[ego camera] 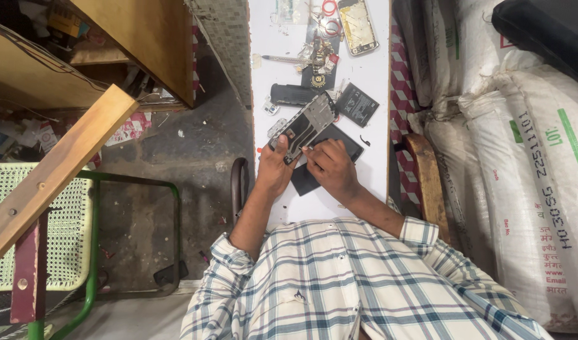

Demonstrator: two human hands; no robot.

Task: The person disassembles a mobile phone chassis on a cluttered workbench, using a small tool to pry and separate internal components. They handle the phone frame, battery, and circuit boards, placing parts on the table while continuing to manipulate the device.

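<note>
Presently, a grey metal phone mid-frame with black inner parts [303, 127] is held over the near half of the narrow white bench [377, 94]. Its long axis is tilted, running from the near-left, where it is gripped, up toward the far-right. The left hand [273, 171] is closed around the frame's lower-left end, thumb on top. The right hand [331, 169] is curled just beside it, its fingertips [309, 151] pressed to the frame's lower edge; whether a small tool is pinched there cannot be told. Both hands are touching the frame, the left bearing it.

Under the right hand a flat black glass panel [308, 179] is laid on the bench. Beyond the frame, a black rectangular battery [358, 104] and a long black part [292, 94] are seen, and at the far edge a gold-tinted phone body [358, 25] among loose small parts [319, 60].

To the right, white woven sacks [522, 157] are stacked; to the left, a green metal chair with mesh seat [68, 233] and wooden shelving [144, 44] stand over a concrete floor [175, 157].
</note>
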